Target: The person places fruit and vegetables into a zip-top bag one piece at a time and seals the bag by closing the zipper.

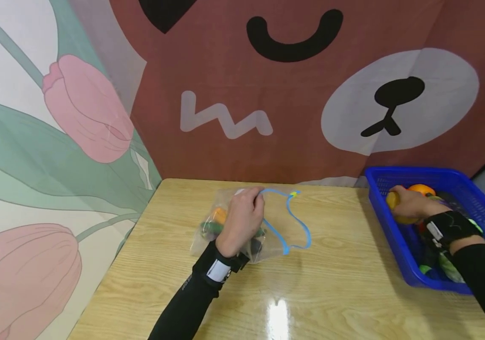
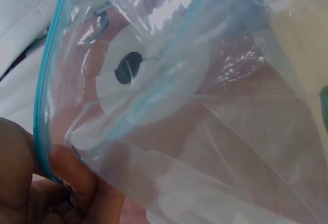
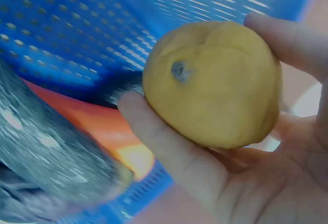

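Observation:
My left hand [image 1: 244, 219] grips the edge of a clear plastic bag [image 1: 274, 217], whose blue-rimmed mouth faces right. Through the film show an orange thing [image 1: 220, 215], a long green one [image 1: 211, 228] and a dark one [image 1: 256, 246]. The left wrist view has the fingers [image 2: 74, 175] pinching the bag beside its blue rim [image 2: 41, 90]. Inside the blue basket [image 1: 399, 259], my right hand [image 1: 412, 205] holds a smooth yellow fruit [image 3: 215, 85], rounded, with a dark spot at its end. Thumb and fingers lie around its sides in the right wrist view.
Other produce lies in the basket, including an orange fruit [image 1: 422, 190] and a long dark-green vegetable [image 3: 51, 137]. The basket stands at the right of the wooden table [image 1: 331, 288]. Behind the table hangs a printed brown cloth [image 1: 225, 160].

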A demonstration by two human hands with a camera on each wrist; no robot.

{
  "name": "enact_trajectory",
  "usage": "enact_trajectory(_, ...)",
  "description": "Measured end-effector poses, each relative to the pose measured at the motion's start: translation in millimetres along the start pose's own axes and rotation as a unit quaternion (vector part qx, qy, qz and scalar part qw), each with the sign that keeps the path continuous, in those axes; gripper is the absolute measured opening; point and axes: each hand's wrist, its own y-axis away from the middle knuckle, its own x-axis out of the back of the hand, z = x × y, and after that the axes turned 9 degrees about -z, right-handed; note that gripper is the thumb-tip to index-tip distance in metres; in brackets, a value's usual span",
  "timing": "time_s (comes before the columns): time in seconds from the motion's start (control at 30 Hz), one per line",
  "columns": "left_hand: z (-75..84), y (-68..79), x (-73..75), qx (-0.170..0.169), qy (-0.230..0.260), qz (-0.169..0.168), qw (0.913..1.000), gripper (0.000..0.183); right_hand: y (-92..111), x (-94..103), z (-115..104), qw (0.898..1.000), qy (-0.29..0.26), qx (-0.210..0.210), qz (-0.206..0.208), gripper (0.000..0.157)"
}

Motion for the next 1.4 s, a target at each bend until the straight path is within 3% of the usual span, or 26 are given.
enact_trajectory(0.27, 2.8, -0.3, 1.2, -0.003, -0.007, 0.006, 1.0000, 0.027, 19.8, 18.7, -23.0, 0.994, 0.049, 0.017, 0.091, 0.078)
enact_trajectory(0.47, 3.0, 0.1, 1.6, -0.005, 0.000, 0.006, 1.0000, 0.027, 32.4, 24.5, -45.6, 0.992, 0.037, 0.026, 0.116, 0.078)
enact_trajectory(0.8, 2.8, 0.0, 0.8, -0.011, -0.001, 0.009, 0.9999, 0.026, 47.5, 13.8, -92.9, 0.987, 0.016, 0.097, 0.129, 0.077)
enact_trajectory(1.07, 3.0, 1.1, -0.2, -0.010, -0.005, 0.009, 0.9999, 0.026, 56.5, -2.9, -118.7, 0.984, -0.051, 0.134, 0.108, 0.075)
enact_trajectory(1.2, 3.9, 1.0, -0.2, -0.011, -0.006, 0.009, 0.9999, 0.027, 60.3, -12.5, -132.2, 0.976, -0.086, 0.171, 0.100, 0.074)
enact_trajectory(1.4, 5.2, -0.1, -1.3, -0.018, -0.020, 0.017, 0.9995, 0.026, 60.4, -28.2, -158.1, 0.957, -0.157, 0.234, 0.073, 0.068)
